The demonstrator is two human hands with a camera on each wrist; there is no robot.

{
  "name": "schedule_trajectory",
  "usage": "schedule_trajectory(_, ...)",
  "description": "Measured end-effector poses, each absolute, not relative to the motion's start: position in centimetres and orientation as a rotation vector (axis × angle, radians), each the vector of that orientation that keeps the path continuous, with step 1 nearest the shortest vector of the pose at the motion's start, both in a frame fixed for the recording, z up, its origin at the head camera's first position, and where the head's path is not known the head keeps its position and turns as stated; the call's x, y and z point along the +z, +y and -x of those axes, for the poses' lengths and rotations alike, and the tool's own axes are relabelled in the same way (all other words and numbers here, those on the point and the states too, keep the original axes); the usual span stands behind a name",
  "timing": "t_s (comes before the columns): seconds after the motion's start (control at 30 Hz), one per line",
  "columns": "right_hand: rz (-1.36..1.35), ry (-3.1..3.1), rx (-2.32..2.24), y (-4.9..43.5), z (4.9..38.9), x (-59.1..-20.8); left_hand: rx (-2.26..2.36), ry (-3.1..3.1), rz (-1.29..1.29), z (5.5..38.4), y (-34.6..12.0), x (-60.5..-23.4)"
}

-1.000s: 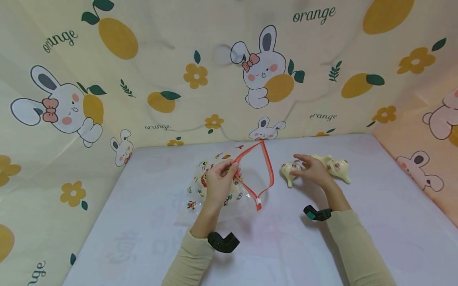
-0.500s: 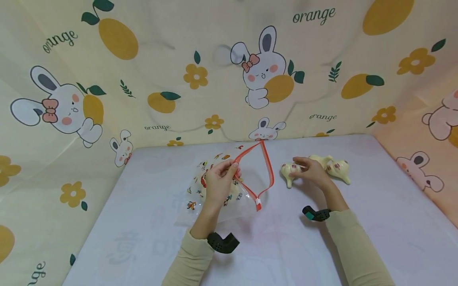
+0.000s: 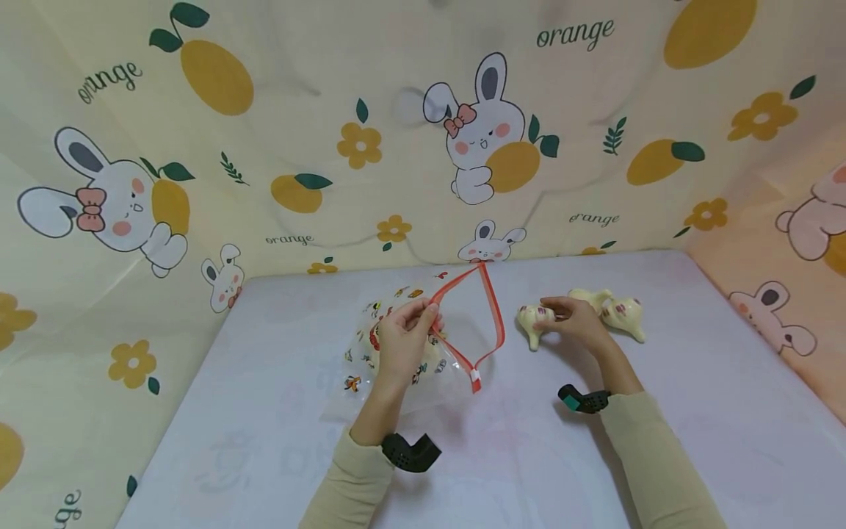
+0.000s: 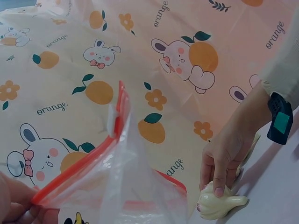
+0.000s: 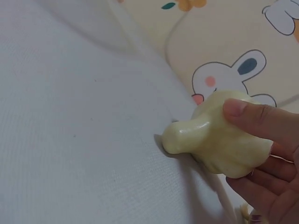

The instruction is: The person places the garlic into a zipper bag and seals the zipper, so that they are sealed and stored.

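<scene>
My left hand (image 3: 405, 345) pinches the red zip edge of a clear zip bag (image 3: 428, 393) printed with small colourful pictures. The bag's mouth gapes toward the right, its white slider (image 3: 475, 375) at the near corner. To the right, a cream garlic bulb (image 3: 531, 323) with purplish marks lies stem toward me on the table. My right hand (image 3: 580, 328) grips it, thumb on one side and fingers on the other. In the right wrist view the thumb presses on the bulb (image 5: 210, 135), its stem end close to the table surface.
Two more garlic bulbs, one on the right (image 3: 624, 317) and one behind (image 3: 590, 297), lie just beyond my right hand. The white table (image 3: 264, 353) ends at an upright cloth (image 3: 396, 147) printed with rabbits and oranges. Both wrists wear black cameras.
My right hand has lowered slightly and its fingers have closed from spread around the garlic bulb to gripping it. The left hand and bag have stayed in place.
</scene>
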State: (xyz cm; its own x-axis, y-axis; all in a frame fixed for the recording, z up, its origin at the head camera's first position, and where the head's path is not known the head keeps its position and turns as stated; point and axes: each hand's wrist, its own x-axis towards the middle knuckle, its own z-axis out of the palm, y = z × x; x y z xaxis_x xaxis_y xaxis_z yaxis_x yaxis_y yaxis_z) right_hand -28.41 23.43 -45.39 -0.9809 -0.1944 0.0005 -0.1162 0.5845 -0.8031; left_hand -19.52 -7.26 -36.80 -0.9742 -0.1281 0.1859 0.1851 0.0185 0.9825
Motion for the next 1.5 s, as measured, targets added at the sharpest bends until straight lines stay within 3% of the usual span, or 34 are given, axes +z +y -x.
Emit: schedule_trajectory(1.5,0.219,2.753,-1.511,22.2,27.1,-43.4,-2.040,-2.062,0.066,19.4,-7.4,-36.7)
